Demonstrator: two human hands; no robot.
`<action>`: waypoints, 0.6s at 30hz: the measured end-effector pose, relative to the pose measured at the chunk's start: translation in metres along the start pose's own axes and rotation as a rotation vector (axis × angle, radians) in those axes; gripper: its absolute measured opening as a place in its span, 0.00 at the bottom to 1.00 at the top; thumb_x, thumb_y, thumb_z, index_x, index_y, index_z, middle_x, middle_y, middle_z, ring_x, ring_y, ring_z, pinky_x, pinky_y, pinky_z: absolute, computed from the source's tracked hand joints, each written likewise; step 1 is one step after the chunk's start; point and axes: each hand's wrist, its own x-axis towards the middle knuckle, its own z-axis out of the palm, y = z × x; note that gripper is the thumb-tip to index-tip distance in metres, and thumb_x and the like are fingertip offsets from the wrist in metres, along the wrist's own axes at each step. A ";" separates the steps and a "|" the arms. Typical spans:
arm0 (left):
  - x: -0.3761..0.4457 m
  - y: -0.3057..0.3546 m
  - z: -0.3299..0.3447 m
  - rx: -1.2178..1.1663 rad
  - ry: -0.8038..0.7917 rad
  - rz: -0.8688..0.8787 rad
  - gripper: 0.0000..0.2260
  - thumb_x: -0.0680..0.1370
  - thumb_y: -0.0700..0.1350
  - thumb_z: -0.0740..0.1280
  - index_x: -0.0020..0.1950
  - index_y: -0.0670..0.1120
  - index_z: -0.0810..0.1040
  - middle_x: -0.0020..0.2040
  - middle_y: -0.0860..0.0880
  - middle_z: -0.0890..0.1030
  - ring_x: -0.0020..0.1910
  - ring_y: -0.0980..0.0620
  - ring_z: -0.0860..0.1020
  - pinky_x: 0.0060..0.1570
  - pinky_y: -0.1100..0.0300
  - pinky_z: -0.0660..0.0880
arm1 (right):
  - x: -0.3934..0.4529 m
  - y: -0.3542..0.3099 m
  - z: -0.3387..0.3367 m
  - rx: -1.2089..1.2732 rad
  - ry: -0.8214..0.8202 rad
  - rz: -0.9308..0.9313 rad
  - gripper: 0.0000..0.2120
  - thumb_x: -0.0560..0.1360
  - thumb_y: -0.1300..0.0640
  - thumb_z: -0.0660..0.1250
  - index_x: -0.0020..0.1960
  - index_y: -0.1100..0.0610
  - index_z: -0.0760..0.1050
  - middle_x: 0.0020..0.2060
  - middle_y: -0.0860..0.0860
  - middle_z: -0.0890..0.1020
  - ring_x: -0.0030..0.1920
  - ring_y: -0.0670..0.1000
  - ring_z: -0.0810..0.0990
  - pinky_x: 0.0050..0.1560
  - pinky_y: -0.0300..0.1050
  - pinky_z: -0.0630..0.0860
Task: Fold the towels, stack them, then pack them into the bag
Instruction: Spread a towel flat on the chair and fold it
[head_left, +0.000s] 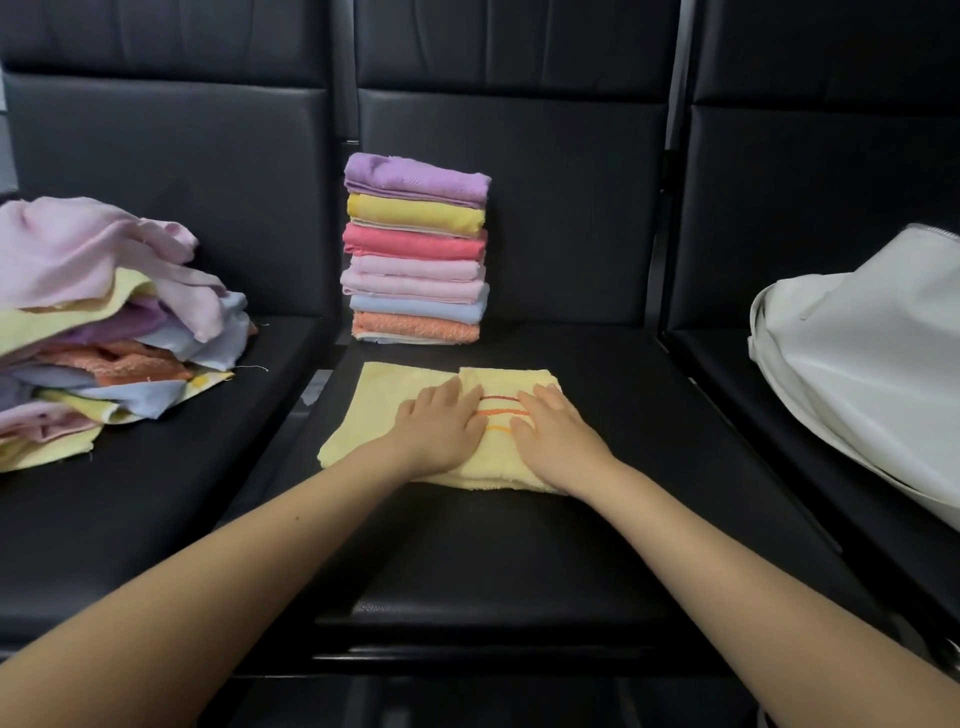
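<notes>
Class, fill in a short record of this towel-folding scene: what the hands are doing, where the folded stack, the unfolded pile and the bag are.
hands: left hand and right hand press flat on the yellow towel
yellow towel: partly folded, middle seat
folded stack: behind the towel, purple on top
unfolded pile: left seat
bag: white, right seat

Row of three black padded leatherette seats (498, 545) side by side, upright stitched black backrests (511, 208) behind, narrow dark gaps with metal frame bars (678, 73) between, soft even light, faint sheen on cushions
</notes>
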 end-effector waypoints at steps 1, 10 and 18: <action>0.000 -0.003 0.001 0.042 -0.028 -0.002 0.23 0.84 0.55 0.46 0.79 0.54 0.50 0.80 0.48 0.50 0.77 0.45 0.51 0.74 0.47 0.50 | 0.000 -0.001 0.001 0.037 0.023 0.016 0.26 0.84 0.49 0.49 0.80 0.54 0.52 0.79 0.50 0.48 0.79 0.50 0.44 0.75 0.49 0.53; 0.003 -0.014 0.008 -0.256 0.239 0.023 0.18 0.82 0.51 0.58 0.71 0.51 0.70 0.71 0.47 0.71 0.69 0.46 0.67 0.70 0.51 0.63 | -0.009 -0.004 -0.024 0.913 0.102 0.426 0.30 0.74 0.53 0.71 0.71 0.60 0.67 0.62 0.55 0.76 0.56 0.52 0.77 0.53 0.46 0.76; -0.004 -0.013 -0.021 -1.003 0.269 -0.154 0.10 0.82 0.44 0.58 0.55 0.51 0.79 0.58 0.48 0.79 0.51 0.52 0.77 0.52 0.57 0.77 | -0.016 -0.006 -0.064 1.026 0.156 0.376 0.08 0.74 0.58 0.71 0.51 0.58 0.76 0.47 0.55 0.81 0.51 0.54 0.81 0.59 0.54 0.77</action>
